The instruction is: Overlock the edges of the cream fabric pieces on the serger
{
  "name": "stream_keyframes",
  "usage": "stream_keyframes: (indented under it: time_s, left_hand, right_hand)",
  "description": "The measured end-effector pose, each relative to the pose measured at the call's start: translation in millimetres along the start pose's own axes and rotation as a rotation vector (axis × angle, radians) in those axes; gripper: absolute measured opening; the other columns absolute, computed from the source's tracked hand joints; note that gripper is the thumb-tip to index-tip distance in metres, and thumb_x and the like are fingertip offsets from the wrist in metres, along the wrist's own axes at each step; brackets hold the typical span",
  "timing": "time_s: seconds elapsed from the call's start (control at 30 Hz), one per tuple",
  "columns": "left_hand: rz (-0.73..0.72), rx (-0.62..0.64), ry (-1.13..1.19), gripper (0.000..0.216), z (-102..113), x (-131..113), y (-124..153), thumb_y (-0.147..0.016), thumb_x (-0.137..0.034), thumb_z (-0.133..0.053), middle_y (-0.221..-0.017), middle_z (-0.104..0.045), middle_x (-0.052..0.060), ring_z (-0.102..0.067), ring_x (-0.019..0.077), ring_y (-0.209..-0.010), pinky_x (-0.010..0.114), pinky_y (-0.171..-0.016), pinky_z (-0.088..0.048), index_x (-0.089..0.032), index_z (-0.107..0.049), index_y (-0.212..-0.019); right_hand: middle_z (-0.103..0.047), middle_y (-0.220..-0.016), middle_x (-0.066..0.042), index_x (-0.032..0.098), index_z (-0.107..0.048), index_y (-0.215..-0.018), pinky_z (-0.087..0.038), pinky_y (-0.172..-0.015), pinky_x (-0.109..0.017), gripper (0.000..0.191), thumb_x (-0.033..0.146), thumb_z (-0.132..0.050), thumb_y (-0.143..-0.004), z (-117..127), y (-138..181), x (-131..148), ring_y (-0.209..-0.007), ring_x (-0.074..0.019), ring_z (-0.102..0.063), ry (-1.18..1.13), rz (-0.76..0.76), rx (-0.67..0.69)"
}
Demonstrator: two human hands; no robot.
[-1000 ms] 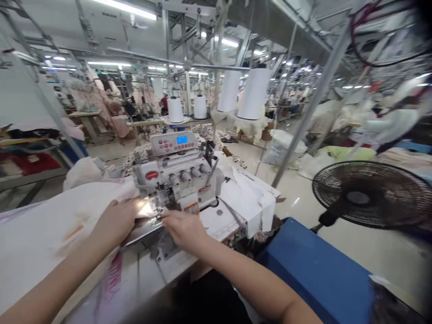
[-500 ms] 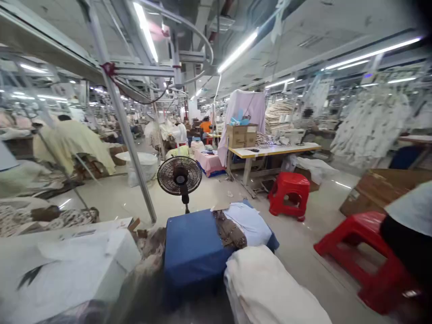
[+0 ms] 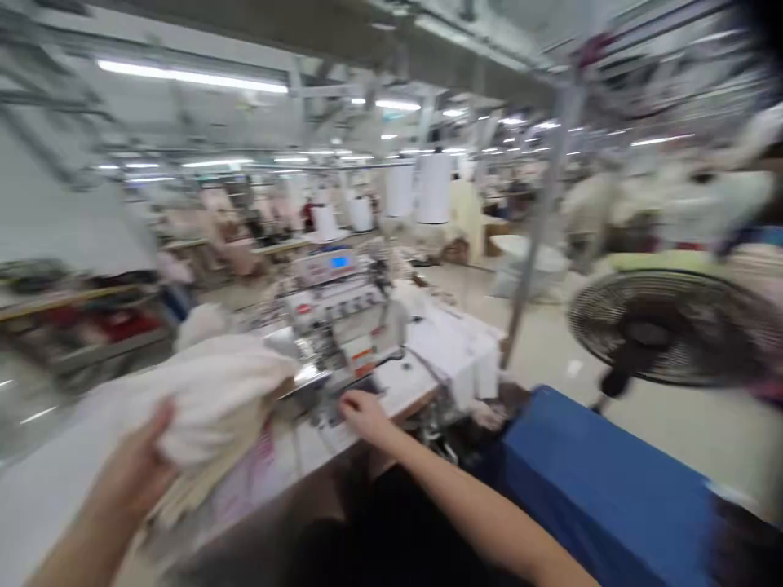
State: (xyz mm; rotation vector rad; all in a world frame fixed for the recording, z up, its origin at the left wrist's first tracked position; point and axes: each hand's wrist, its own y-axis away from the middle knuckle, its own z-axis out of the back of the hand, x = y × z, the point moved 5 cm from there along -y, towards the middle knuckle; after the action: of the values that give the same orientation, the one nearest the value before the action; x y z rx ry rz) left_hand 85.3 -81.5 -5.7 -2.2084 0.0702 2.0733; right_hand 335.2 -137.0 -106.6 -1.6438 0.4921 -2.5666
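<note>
Cream fabric [image 3: 208, 399] bunched at 1 o'clock from left hand [image 3: 131, 456], fingers gripping it; right hand [image 3: 365, 416] on table [image 3: 404, 391], fingers blurred, open or closed unclear, overlock machine [image 3: 336, 314] at 12 o'clock.

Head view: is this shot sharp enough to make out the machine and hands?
Head view: no, motion blur softens the white overlock sewing machine, the right hand and the left hand on bunched white fabric; long ceiling strip lights glare; wide-angle distortion bends the edges; the top right corner is dark.
</note>
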Motion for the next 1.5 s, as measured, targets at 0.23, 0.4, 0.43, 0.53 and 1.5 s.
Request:
stream_keyframes:
  time_s: [0.23, 0.4, 0.43, 0.53, 1.5]
  left_hand:
    - [0.054, -0.011, 0.375, 0.056, 20.8, 9.7, 50.0, -0.07, -0.032, -0.07, -0.115, -0.063, 0.009, -0.055, 0.0252, -0.111, 0.035, -0.096, -0.047, -0.018, -0.053, -0.122]
    - [0.059, 0.068, 0.231, 0.055, 19.3, 26.1, 57.3, -0.066, -0.045, -0.07, -0.11, -0.065, 0.011, -0.055, 0.0298, -0.111, 0.041, -0.096, -0.045, -0.017, -0.061, -0.113]
    - [0.07, 0.096, 0.133, 0.054, 17.4, 31.6, 63.3, -0.067, -0.048, -0.068, -0.107, -0.066, 0.011, -0.056, 0.0308, -0.109, 0.044, -0.095, -0.046, -0.017, -0.062, -0.111]
    - [0.039, 0.408, -0.327, 0.045, -9.2, 46.1, 94.6, -0.071, -0.051, -0.062, -0.106, -0.067, 0.009, -0.058, 0.0315, -0.105, 0.047, -0.096, -0.043, -0.022, -0.066, -0.106]
    - [-0.05, -1.187, -0.496, 0.022, 188.0, -6.4, 366.2, -0.066, -0.033, -0.067, -0.072, -0.061, -0.001, -0.054, 0.017, -0.075, 0.025, -0.081, -0.044, -0.018, -0.067, -0.082]
  right_hand:
    - [-0.063, -0.071, -0.006, 0.013, -0.054, -0.091, -0.044, -0.048, -0.023, 0.052, 0.061, -0.036, -0.083, -51.6, -4.6, 46.0, -0.052, -0.0113, -0.056, -0.675, -0.147, 0.283]
    - [-0.062, -0.064, -0.006, 0.011, -0.057, -0.085, -0.043, -0.043, -0.023, 0.058, 0.064, -0.032, -0.083, -43.1, -3.0, 49.9, -0.048, -0.013, -0.056, -0.89, -0.405, 0.366]
    - [-0.062, -0.064, -0.006, 0.012, -0.057, -0.085, -0.043, -0.044, -0.024, 0.059, 0.065, -0.031, -0.082, -42.7, -2.0, 47.6, -0.049, -0.0139, -0.056, -0.89, -0.426, 0.387]
    - [-0.063, -0.07, -0.006, 0.013, -0.06, -0.086, -0.046, -0.054, -0.027, 0.053, 0.063, -0.05, -0.074, -41.3, 5.3, 36.8, -0.06, -0.0161, -0.058, -0.867, -0.411, 0.405]
    - [-0.062, -0.073, -0.002, 0.021, -0.06, -0.091, -0.039, -0.057, -0.023, 0.018, 0.026, -0.042, -0.09, -89.4, 93.8, 188.2, -0.063, -0.0133, -0.057, -0.056, 0.753, 0.958]
